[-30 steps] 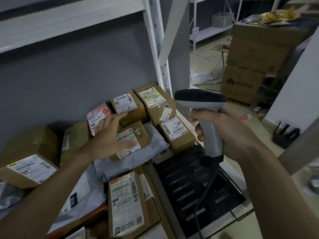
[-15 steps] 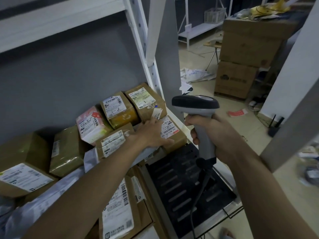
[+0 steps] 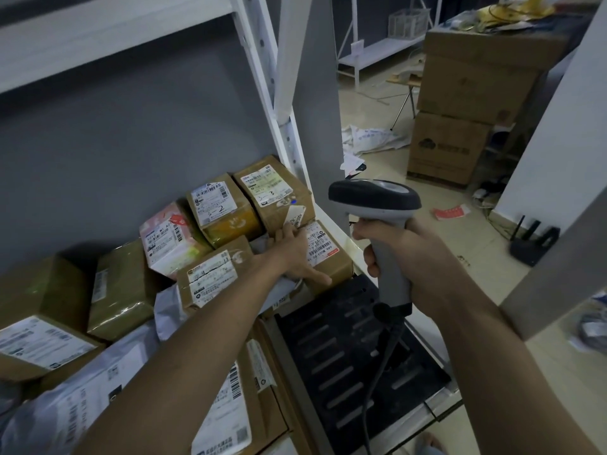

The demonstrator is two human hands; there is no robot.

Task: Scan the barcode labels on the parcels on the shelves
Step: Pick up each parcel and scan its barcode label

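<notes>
You're gripping the scanner [image 3: 377, 205] in your right hand [image 3: 410, 254].
Left hand [image 3: 295, 254] is lying spread on the small box [image 3: 328, 257], at the scanner's 9 o'clock.

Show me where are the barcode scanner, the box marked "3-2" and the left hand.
barcode scanner [image 3: 374, 198]: head view, on its dark head.
box marked "3-2" [image 3: 215, 201]: head view, on its white label.
left hand [image 3: 295, 254]: head view, on the back of the hand.

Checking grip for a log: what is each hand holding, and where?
Right hand grips the barcode scanner by its handle; left hand rests on a small parcel.
</notes>
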